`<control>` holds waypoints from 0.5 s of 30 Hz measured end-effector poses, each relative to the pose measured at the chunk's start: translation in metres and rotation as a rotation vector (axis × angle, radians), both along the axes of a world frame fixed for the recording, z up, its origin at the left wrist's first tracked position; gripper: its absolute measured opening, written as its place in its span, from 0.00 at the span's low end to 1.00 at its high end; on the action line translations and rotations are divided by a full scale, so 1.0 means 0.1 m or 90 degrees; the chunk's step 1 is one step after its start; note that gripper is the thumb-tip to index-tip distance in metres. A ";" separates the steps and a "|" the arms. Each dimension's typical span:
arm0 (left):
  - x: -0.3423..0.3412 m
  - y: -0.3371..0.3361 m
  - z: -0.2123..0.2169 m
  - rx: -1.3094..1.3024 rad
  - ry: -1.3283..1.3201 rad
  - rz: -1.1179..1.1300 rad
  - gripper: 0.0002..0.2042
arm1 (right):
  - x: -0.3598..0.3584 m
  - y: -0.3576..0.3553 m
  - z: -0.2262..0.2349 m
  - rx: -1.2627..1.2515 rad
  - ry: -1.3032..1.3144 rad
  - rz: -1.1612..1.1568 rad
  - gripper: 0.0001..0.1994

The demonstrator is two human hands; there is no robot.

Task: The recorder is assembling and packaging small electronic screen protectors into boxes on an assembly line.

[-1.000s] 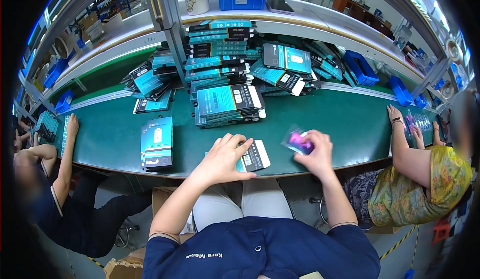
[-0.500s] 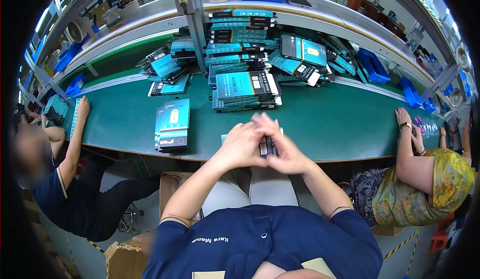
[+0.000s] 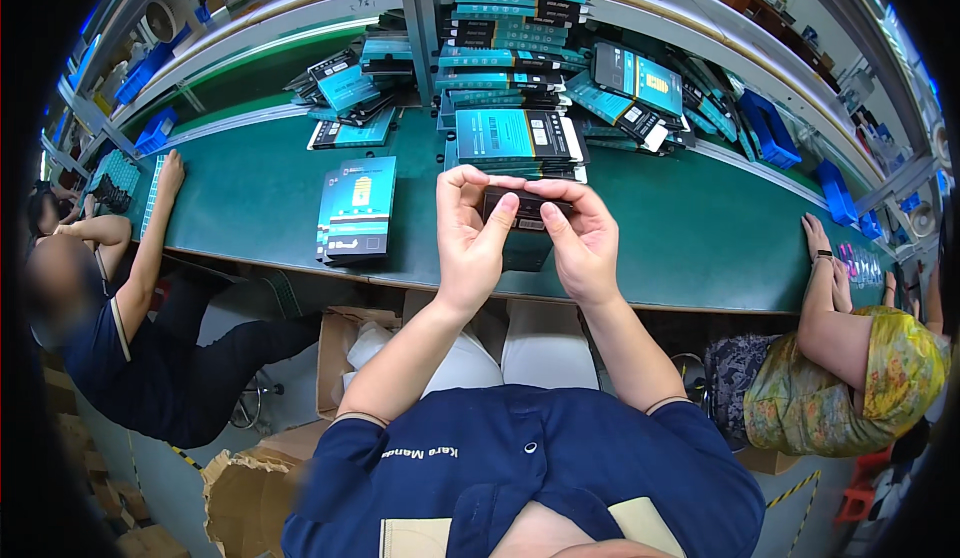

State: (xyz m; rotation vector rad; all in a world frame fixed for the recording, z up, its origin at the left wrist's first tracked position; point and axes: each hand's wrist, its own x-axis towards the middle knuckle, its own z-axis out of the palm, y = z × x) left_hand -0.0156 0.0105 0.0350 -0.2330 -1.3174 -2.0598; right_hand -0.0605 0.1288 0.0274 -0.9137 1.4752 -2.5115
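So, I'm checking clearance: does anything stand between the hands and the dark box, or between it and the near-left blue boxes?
Nothing blocks them: left hand and right hand hold the dark box. Only the left hand separates it from the blue boxes.

PLACE: factory workshop — long green workbench (image 3: 680, 243); stacked cartons (image 3: 503, 59); blue bins (image 3: 778, 146); metal framing (image 3: 419, 43); co-workers (image 3: 850, 388) seated alongside

Held box (image 3: 525, 251) is smooth card, low sheen. Stack (image 3: 508, 136) is smooth printed card, semi-gloss. Table (image 3: 700, 243) shows a smooth, faintly glossy top. Post (image 3: 420, 43) appears satin metal; bin (image 3: 779, 154), smooth plastic. Carton (image 3: 240, 498) is matt cardboard, rough-edged. Shirt (image 3: 610, 448) is matt cloth.
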 end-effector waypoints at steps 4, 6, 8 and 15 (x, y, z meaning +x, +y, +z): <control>0.00 -0.05 -0.03 -0.018 -0.040 0.020 0.07 | 0.00 -0.11 0.04 -0.081 -0.058 -0.015 0.10; -0.04 -0.10 -0.12 -0.031 0.003 0.024 0.07 | -0.01 -0.13 -0.10 -0.036 0.016 -0.056 0.12; -0.03 -0.21 -0.22 -0.150 0.001 0.113 0.08 | -0.02 -0.14 -0.31 0.067 0.130 -0.099 0.17; 0.60 -0.41 -0.10 0.053 -0.209 -0.150 0.38 | 0.34 0.05 -0.24 0.321 0.647 -0.120 0.18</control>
